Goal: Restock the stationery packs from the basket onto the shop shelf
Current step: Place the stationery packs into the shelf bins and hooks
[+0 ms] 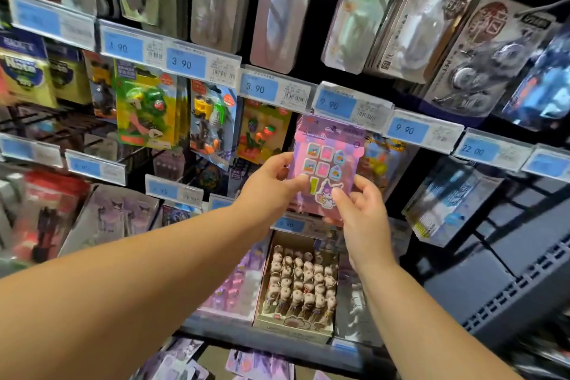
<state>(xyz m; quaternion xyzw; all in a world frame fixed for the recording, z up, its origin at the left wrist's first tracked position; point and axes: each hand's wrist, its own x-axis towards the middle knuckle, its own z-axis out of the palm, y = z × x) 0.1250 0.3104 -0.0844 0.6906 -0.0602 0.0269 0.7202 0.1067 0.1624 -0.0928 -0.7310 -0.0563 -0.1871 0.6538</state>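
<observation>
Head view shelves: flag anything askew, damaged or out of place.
Nothing looks spilled or damaged. The pink pack is just below the 9.90 price tag, held in the left hand and right hand. Wire pegs at the left look bare, though that area is blurred.

A blue price label (186, 62) reads 3.90. Under it, to the left, hangs a green blister card (146, 108). Lower, an open cardboard box (296, 322) holds rows of small beige figures (300, 278).
</observation>
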